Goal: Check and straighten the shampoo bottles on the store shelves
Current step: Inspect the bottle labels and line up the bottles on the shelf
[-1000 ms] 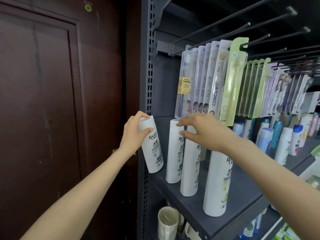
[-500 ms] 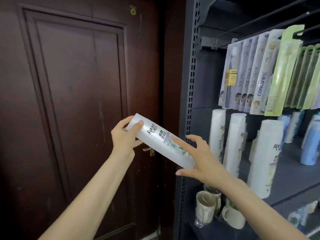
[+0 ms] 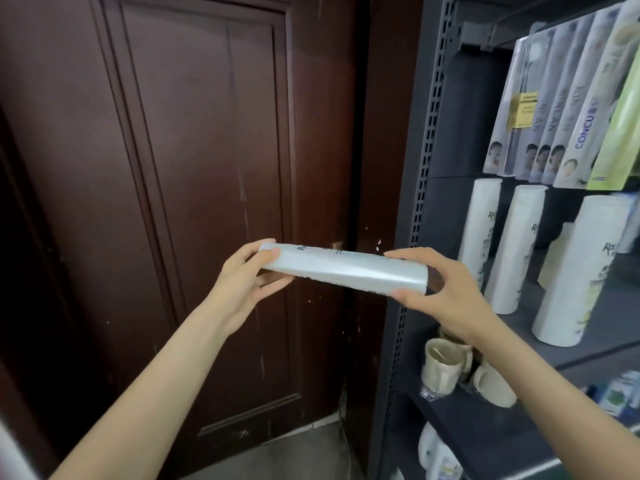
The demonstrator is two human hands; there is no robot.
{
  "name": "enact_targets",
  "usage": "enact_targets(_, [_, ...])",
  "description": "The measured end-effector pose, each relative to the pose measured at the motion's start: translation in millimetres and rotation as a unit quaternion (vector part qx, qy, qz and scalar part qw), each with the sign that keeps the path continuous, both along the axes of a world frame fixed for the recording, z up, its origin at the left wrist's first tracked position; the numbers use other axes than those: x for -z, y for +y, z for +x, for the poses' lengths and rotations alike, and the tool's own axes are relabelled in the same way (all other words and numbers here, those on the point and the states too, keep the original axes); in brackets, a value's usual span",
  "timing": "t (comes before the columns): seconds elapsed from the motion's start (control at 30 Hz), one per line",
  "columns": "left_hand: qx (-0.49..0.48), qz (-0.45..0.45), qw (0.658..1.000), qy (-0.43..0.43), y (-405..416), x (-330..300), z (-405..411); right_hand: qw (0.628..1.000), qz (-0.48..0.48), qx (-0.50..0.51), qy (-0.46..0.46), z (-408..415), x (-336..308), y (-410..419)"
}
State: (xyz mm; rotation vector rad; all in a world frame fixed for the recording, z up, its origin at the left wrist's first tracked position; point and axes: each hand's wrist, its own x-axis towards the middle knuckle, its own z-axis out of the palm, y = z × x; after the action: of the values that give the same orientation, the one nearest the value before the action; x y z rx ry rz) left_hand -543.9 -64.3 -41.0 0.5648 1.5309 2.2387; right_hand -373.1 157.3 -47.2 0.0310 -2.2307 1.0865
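Held shampoo bottle (image 3: 341,268) level off the shelf (image 3: 568,344), left hand (image 3: 242,285) and right hand (image 3: 446,289) pinching its ends; risked slipping from fingertip-only grip.

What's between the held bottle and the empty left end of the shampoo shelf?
Nothing visible. The held bottle lies nearly level between the left hand and right hand, in front of the door. The shelf looks bare left of the standing bottles; only the perforated upright edges the path.
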Motion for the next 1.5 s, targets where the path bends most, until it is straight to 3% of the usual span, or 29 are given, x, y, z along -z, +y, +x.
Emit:
enact_targets(0.23, [0.08,0.018,0.996,0.015,-25,21,3,0.985,-0.171,-0.004,0.022,-2,-4,-19])
enact_targets(0.37, [0.012,-0.055,0.997,0.057,-26,22,11,0.967,-0.252,0.033,0.007,-6,-1,-24])
enact_targets(0.5, [-0.052,-0.122,0.99,0.052,-24,15,11,0.959,-0.283,-0.014,-0.023,-2,5,-25])
enact_targets(0.73, [-0.075,-0.145,0.986,0.013,-19,10,10,0.957,-0.286,0.009,-0.046,-3,1,-26])
enact_targets(1.03, [-0.068,-0.05,0.995,-0.053,-9,14,4,0.966,-0.256,0.004,-0.025,-2,-4,-26])
enact_targets(1.33, [-0.086,-0.009,0.995,-0.049,7,10,1,0.994,-0.109,0.0,-0.007,-1,-6,-21])
enact_targets(1.5, [-0.014,0.035,0.994,-0.102,23,0,4,0.996,-0.065,0.044,0.03,-2,-4,-13])
